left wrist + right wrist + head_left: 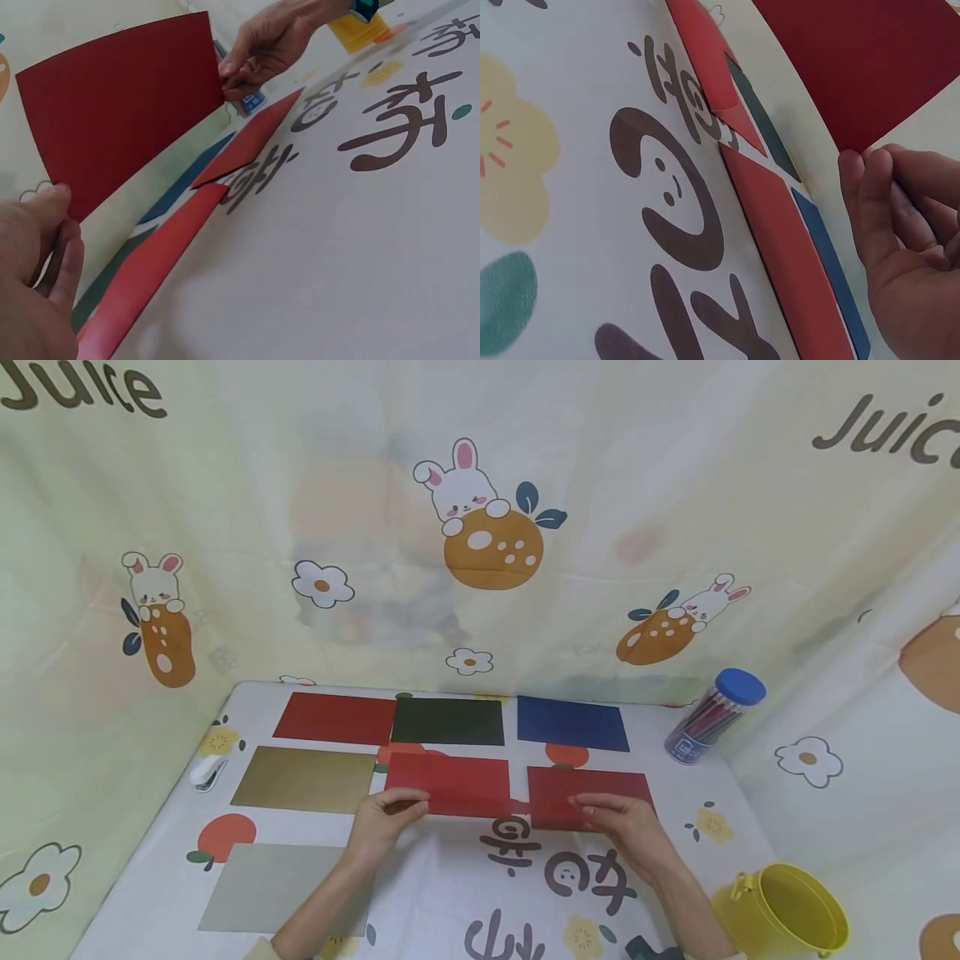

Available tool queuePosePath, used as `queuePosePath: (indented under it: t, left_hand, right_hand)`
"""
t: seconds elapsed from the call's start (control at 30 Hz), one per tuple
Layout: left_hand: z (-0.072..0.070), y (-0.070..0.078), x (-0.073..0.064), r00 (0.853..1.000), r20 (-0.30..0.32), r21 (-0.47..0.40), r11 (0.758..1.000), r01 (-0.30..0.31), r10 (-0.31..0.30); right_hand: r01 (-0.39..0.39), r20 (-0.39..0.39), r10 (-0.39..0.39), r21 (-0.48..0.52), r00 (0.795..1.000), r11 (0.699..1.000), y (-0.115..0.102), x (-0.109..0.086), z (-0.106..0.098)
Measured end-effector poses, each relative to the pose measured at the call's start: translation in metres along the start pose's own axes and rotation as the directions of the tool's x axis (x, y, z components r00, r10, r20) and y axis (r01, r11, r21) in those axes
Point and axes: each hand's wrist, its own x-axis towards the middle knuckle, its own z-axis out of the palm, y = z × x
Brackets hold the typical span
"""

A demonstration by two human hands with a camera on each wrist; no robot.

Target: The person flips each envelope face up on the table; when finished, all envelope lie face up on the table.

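Both hands hold a red paper sheet [124, 112] up off the table between them. Its broad face shows in the wrist views; from the head only a narrow red strip seems visible. My left hand [381, 827] pinches the sheet near its lower left corner. My right hand [626, 827] pinches the opposite side near a corner, fingertips together. Behind and below lie two red cards, one on the left [450, 777] and one on the right [551, 789]. A gold card [303, 779] lies left of them, and a grey one [262, 885] is partly hidden by my left forearm.
Dark red [335, 718], dark green [447, 721] and blue [573, 723] cards line the back. A white stapler [207, 772] sits at the left edge. On the right stand a blue-lidded jar of pencil-like sticks [712, 718] and a yellow bucket [750, 914]. Printed curtains surround the table.
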Motion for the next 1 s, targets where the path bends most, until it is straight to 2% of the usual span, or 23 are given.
queuePosePath:
  t: [0.1, 0.23, 0.4, 0.57, 0.67, 0.77, 0.87, 1.0]
  left_hand:
    - [0.001, -0.001, -0.001, 1.0, 0.0, 0.018, 1.0, 0.006, -0.006]
    - [0.001, -0.001, -0.001, 0.999, 0.028, 0.041, 0.999, 0.017, -0.018]
    - [0.0, -0.001, -0.001, 0.998, 0.055, 0.125, 0.992, 0.006, -0.013]
    - [-0.002, -0.007, -0.001, 0.99, 0.135, 0.245, 0.967, -0.071, 0.039]
    - [-0.003, -0.011, -0.001, 0.975, 0.212, 0.274, 0.954, -0.119, 0.06]
    - [-0.004, -0.015, -0.001, 0.951, 0.303, 0.284, 0.947, -0.152, 0.062]
    - [-0.005, -0.017, -0.002, 0.923, 0.382, 0.309, 0.937, -0.164, 0.036]
    - [-0.006, -0.02, -0.005, 0.895, 0.446, 0.337, 0.93, -0.148, -0.019]
  right_hand:
    - [0.016, -0.012, -0.018, -0.101, 1.0, 0.995, 0.001, 0.0, 0.0]
    - [0.029, -0.031, -0.037, -0.228, 0.999, 0.973, 0.001, -0.002, -0.002]
    - [0.016, -0.026, -0.022, -0.226, 0.999, 0.974, 0.002, -0.003, -0.004]
    - [0.025, 0.016, -0.021, -0.264, 1.0, 0.964, 0.005, -0.003, -0.007]
    - [0.032, 0.056, -0.015, -0.306, 0.998, 0.951, 0.007, -0.004, -0.008]
    - [0.034, 0.114, 0.005, -0.336, 0.993, 0.941, 0.008, -0.005, -0.008]
    - [0.038, 0.189, 0.03, -0.344, 0.981, 0.938, 0.009, -0.006, -0.008]
    - [0.037, 0.274, 0.058, -0.329, 0.96, 0.944, 0.012, -0.007, -0.009]
